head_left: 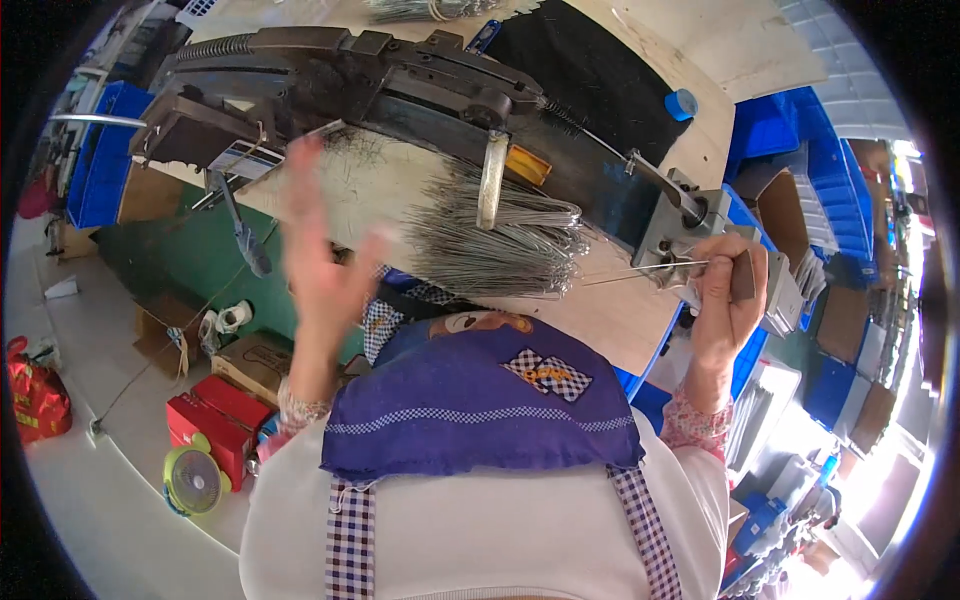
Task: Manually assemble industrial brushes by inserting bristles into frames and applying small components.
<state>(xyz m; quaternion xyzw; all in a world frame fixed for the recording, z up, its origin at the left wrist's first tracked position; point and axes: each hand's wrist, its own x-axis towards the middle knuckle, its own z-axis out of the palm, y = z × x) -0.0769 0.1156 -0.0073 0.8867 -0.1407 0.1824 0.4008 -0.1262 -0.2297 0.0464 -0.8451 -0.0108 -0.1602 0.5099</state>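
My left hand is raised at the left of the bench, blurred by motion. Its thumb and fingers are spread, and nothing shows between them. At the right end of the bench, my right hand pinches a thin metal wire that points left; whether it is one or two strands I cannot tell. A small brown piece lies against its fingers. Between the hands is a thick bundle of bent wires, their rounded ends to the right. A metal block with a round fitting stands just beyond my right hand.
A long dark metal machine with a spring and rod spans the bench's far side. Its flat lever juts over the wires, beside a yellow tray. A blue cap sits farther back. Blue bins stand at the right.
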